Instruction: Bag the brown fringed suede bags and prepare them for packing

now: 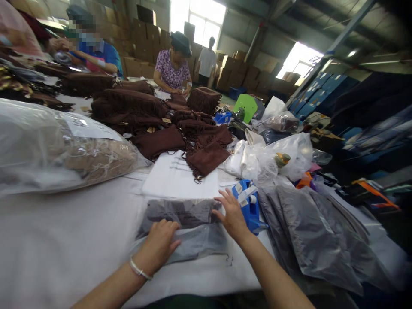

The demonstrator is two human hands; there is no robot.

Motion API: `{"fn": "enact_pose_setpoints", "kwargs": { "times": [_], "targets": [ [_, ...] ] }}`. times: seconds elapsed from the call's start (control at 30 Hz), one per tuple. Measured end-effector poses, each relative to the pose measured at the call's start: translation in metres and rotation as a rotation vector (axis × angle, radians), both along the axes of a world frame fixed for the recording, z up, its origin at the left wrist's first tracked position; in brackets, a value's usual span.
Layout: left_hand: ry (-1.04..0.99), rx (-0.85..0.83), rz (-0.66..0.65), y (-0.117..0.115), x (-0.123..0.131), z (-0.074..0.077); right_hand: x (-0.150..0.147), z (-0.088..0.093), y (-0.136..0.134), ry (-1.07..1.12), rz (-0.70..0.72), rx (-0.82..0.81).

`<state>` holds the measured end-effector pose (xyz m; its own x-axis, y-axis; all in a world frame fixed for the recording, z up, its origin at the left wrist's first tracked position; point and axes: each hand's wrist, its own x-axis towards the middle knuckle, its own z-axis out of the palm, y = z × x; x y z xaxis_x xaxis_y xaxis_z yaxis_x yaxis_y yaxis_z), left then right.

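Head view: half-open left hand [158,241] is resting on the bagged packet [193,215], likely light, soft, slippery and best held by both ends, right hand [234,216] standing wide open, empty.

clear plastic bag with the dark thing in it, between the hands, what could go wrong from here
The clear plastic bag looks loose and thin, so it might crease or slide under the left hand. The right hand is close beside the blue tool, so a sideways move could knock it. The bracelet on the left wrist may snag the plastic.
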<state>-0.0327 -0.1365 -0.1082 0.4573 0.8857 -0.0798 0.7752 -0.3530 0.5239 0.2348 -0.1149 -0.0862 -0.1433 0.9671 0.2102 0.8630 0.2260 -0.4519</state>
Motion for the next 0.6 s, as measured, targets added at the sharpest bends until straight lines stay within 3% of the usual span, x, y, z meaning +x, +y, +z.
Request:
{"fn": "enact_pose_setpoints", "kwargs": {
  "times": [0.07,0.17,0.3,0.43,0.6],
  "targets": [
    [0.052,-0.046,0.021,0.004,-0.033,0.01,-0.008,0.009,0.002,0.153,0.037,-0.049],
    [-0.001,-0.17,0.141,0.008,-0.07,0.015,-0.04,0.021,0.006,0.255,0.23,-0.271],
    [-0.169,-0.218,0.275,0.005,-0.078,0.0,-0.101,0.025,0.024,0.173,0.49,-0.445],
    [-0.206,-0.093,0.344,-0.003,-0.07,-0.023,-0.156,0.009,0.047,-0.007,0.619,-0.519],
    [-0.123,0.12,0.348,-0.01,-0.069,-0.043,-0.199,-0.026,0.06,-0.155,0.472,-0.48]
  ]
}}
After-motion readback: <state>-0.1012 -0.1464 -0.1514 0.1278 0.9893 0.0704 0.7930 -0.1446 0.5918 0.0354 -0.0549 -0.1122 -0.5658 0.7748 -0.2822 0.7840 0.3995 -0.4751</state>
